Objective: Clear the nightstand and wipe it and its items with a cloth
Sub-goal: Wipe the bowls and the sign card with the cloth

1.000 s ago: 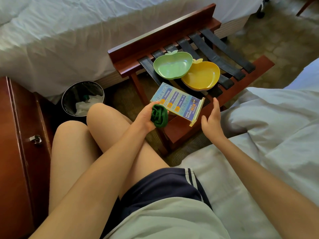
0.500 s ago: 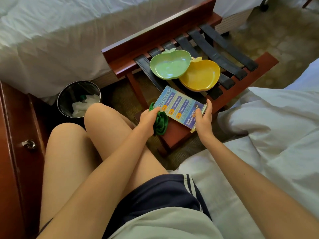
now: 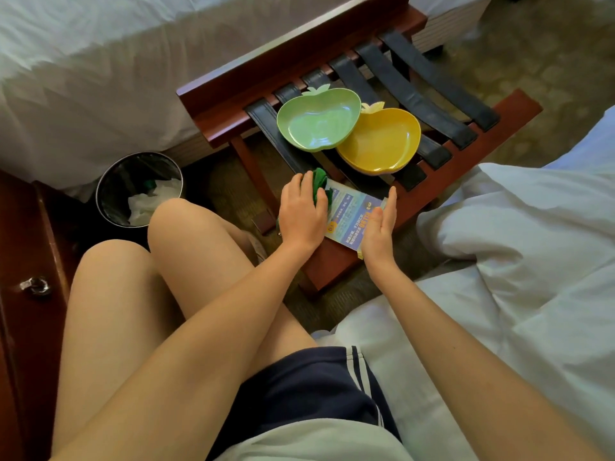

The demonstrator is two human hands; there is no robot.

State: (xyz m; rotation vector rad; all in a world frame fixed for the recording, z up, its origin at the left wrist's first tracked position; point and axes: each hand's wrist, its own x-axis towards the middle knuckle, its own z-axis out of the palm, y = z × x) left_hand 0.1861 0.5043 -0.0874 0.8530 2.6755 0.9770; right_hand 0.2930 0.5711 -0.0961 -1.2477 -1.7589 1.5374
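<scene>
Green cloth [image 3: 320, 182] atop blue card [image 3: 352, 212]

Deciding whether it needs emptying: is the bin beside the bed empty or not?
Not empty: the bin holds crumpled white paper in its dark liner.

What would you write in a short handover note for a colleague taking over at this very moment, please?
Left hand: holds the green cloth down on the leaflet.
Right hand: open, edge-on against the leaflet's right side.
Things: the leaflet lies on the luggage rack; the green dish and yellow dish sit on its straps, green overlapping yellow.
Done: these items are off the nightstand.
Left: finish wiping the leaflet. Whether the dishes or nightstand are wiped cannot be told.
</scene>
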